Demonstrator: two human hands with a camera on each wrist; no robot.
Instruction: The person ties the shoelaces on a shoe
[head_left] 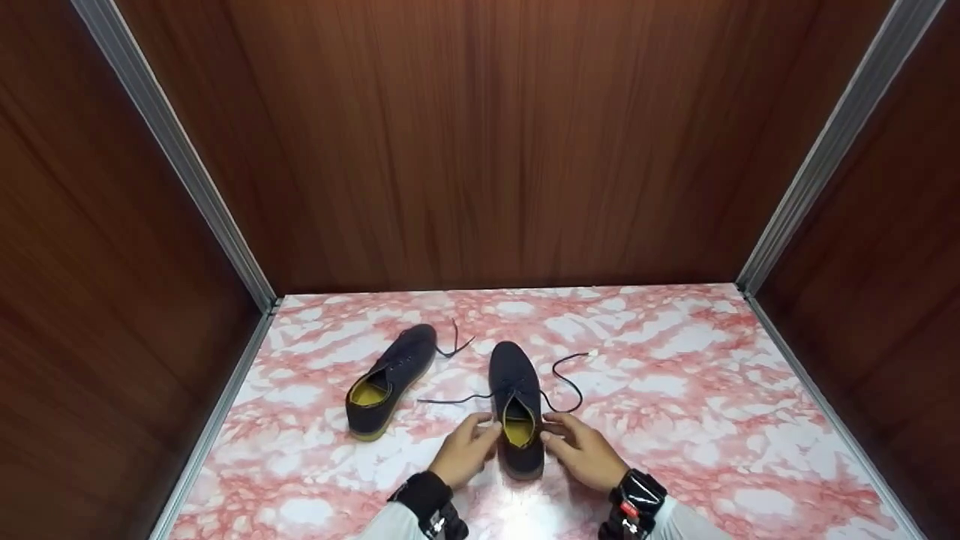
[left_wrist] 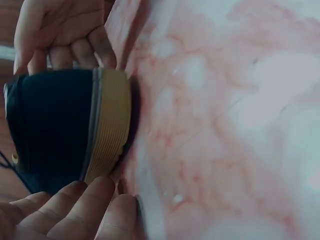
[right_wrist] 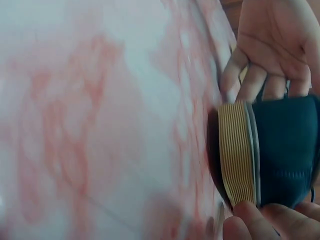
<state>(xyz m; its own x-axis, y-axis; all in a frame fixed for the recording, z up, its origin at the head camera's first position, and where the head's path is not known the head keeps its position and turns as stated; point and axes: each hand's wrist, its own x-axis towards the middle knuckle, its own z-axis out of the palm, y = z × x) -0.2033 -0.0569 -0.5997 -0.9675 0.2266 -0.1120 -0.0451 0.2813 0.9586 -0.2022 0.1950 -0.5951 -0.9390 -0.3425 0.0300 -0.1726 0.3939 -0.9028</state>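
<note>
A dark lace-up shoe (head_left: 514,367) with a yellow lining rests on the patterned surface, its toe pointing away from me. My left hand (head_left: 465,451) is at its left side and my right hand (head_left: 583,454) at its right, fingertips against the sides near the heel. From behind, the left wrist view shows the heel and ribbed tan sole (left_wrist: 111,120) between both hands, fingers extended and only slightly bent. The right wrist view has the same heel (right_wrist: 282,150) between the fingers. Its loose dark lace (head_left: 576,390) trails out to the right, with another end on the left.
To the left lies a matching dark shoe (head_left: 397,367), angled, its lace (head_left: 456,349) loose beside the toe. The surface (head_left: 675,412) has a red and white marbled pattern. Brown wood-like panels (head_left: 480,150) with grey metal edging (head_left: 184,157) enclose the back and sides.
</note>
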